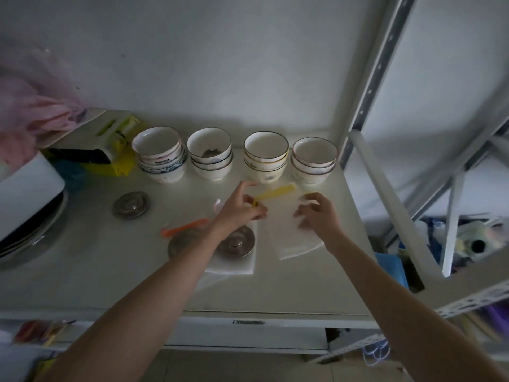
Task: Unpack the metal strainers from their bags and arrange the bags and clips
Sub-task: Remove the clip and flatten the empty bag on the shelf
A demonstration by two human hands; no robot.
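My left hand [242,209] pinches one end of a long yellow clip [275,194] above the table. My right hand [316,215] hovers with curled fingers over the top edge of an empty clear bag [292,241]; whether it touches the bag is unclear. One metal strainer [237,242] lies on another flat bag [234,266], partly hidden by my left forearm. A second strainer [179,244] sits just left of it, and a third [131,204] rests further left. An orange clip [183,228] lies between them, and a pale pink clip [217,205] peeks out beside my left hand.
Stacks of white bowls [265,158] line the back of the white table [110,271] near the wall. A white appliance [24,194], yellow packaging [121,158] and a pink bag [35,111] crowd the left. A grey metal shelf frame [385,194] stands at the right.
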